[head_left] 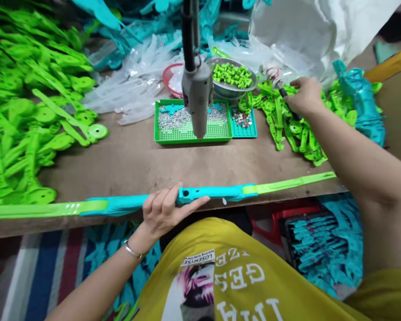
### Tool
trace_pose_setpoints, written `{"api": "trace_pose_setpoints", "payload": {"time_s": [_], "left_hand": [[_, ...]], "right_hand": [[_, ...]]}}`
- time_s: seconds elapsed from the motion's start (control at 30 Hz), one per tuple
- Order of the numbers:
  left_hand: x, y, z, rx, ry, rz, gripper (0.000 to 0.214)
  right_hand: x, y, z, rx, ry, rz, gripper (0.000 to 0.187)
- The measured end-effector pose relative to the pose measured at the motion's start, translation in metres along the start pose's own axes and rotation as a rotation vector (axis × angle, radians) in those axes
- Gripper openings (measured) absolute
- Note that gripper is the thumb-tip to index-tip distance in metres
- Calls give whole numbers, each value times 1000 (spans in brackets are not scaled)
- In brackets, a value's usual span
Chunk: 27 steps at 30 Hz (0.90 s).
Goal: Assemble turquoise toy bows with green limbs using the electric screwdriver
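Observation:
My left hand (165, 207) is wrapped around the middle of a long plastic toy piece (214, 192) at the table's front edge. Its body is blue, and light green strips extend from both ends. On the right, my right hand (305, 96) is closed on a dark-handled tool (283, 92) whose far end looks wrapped in white and red; its exact kind is unclear. Beneath that hand lies a heap of small green plastic parts (294, 127). A grey electric screwdriver (197, 96) hangs point down over the middle of the table.
Behind the screwdriver's tip sits a green basket (194, 140) of small screws. Beside it is a small blue tray (250, 133) of metal bits. A metal bowl (232, 92) holds green pieces, near a red basket (168, 76). Large green parts (30, 102) are heaped left.

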<state>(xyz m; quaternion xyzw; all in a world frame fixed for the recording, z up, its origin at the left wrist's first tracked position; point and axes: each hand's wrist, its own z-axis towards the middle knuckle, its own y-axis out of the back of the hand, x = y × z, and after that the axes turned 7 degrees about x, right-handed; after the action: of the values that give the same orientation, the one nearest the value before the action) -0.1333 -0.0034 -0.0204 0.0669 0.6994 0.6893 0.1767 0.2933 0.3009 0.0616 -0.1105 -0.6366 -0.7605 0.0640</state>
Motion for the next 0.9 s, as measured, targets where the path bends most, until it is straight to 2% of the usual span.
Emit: {"api": "trace_pose_setpoints", "payload": {"time_s": [0.07, 0.1, 0.17, 0.23, 0.27, 0.33, 0.43, 0.53, 0.67, 0.77, 0.9], "left_hand": [[4, -4, 4, -70, 32, -16, 57], [6, -6, 7, -125, 21, -16, 58], [8, -7, 14, -283, -68, 27, 57], [8, -4, 23, -445, -186, 108, 55], [8, -1, 28, -500, -230, 141, 55], [6, 6, 35, -524, -266, 152, 54], [1, 19, 40, -499, -258, 163, 55], [-5, 29, 40, -439, -247, 285, 62], [-10, 38, 40, -223, -238, 256, 68], [-12, 43, 44, -72, -191, 172, 81], [-9, 47, 50, 107, -129, 31, 99]], "right_hand": [[15, 24, -28, -1, 46, -50, 70], [23, 36, -47, 13, 113, 2, 61], [39, 57, -91, 180, 338, 152, 41], [51, 67, -134, 466, 644, 192, 30], [55, 68, -152, 550, 704, 117, 30], [58, 63, -179, 645, 739, -68, 29], [54, 49, -194, 674, 755, -229, 20], [46, 37, -191, 663, 827, -228, 21], [35, 23, -184, 702, 889, -190, 26], [33, 13, -181, 738, 841, -179, 27], [44, 9, -183, 771, 780, -79, 24]]}}
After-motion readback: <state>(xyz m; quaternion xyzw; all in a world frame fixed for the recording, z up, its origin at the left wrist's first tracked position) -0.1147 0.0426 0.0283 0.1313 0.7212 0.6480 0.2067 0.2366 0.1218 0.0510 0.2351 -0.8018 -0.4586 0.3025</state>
